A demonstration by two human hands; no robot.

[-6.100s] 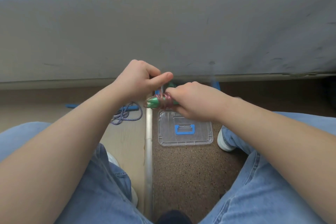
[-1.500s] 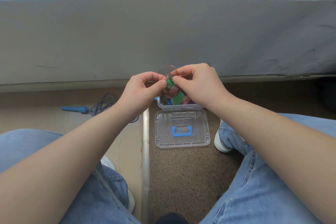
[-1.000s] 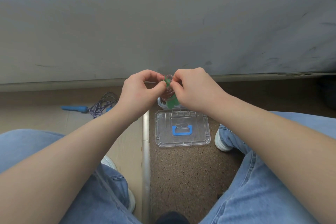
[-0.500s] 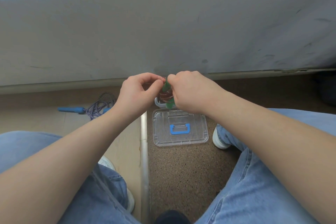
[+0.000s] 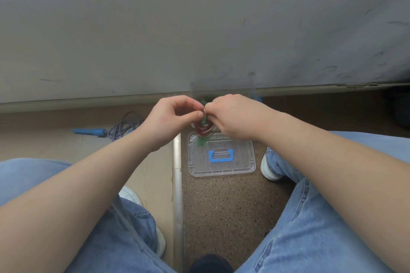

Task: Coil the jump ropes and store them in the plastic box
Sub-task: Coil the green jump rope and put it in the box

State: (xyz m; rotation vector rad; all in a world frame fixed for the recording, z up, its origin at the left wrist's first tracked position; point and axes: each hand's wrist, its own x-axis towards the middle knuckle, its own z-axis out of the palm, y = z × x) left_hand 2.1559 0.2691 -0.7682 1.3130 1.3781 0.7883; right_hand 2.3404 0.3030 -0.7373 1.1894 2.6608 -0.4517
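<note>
**Green-handled rope, held centre frame**

Your left hand (image 5: 170, 117) and right hand (image 5: 233, 117) meet fingertip to fingertip, fingers curled, both pinching the green-handled jump rope (image 5: 203, 131), reddish cord wound round its handles. The bundle hangs over the far edge of the clear lid (image 5: 243, 162). At middle left, a blue-handled jump rope (image 5: 124, 124) lies on the floor.

Indoor rm, type unclear: wood floor (image 5: 146, 170), metal strip (image 5: 177, 197), speckled carpet (image 5: 224, 210), grey wall (image 5: 199, 40).
</note>
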